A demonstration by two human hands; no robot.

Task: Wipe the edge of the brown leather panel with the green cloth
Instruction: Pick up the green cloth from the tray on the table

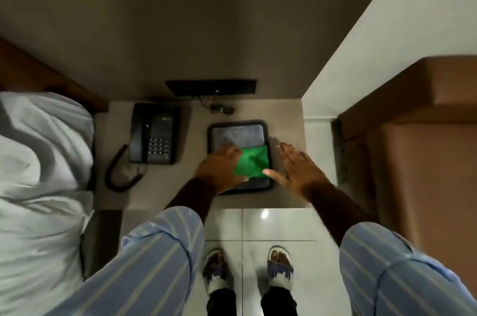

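Observation:
The green cloth (pixel 253 162) lies crumpled on a grey towel inside a black tray (pixel 268 135) on the bedside table. My left hand (pixel 219 168) rests on the cloth's left side with fingers curled onto it. My right hand (pixel 296 168) lies flat and open on the table just right of the tray, its thumb touching the cloth's lower right corner. The brown leather panel (pixel 418 135) stands at the right, beyond the white wall, apart from both hands.
A black corded telephone (pixel 153 132) sits left of the tray. A dark wall plate (pixel 211 87) with a cable hangs behind it. A bed with white bedding (pixel 38 173) fills the left. Tiled floor (pixel 253 228) and my slippered feet are below.

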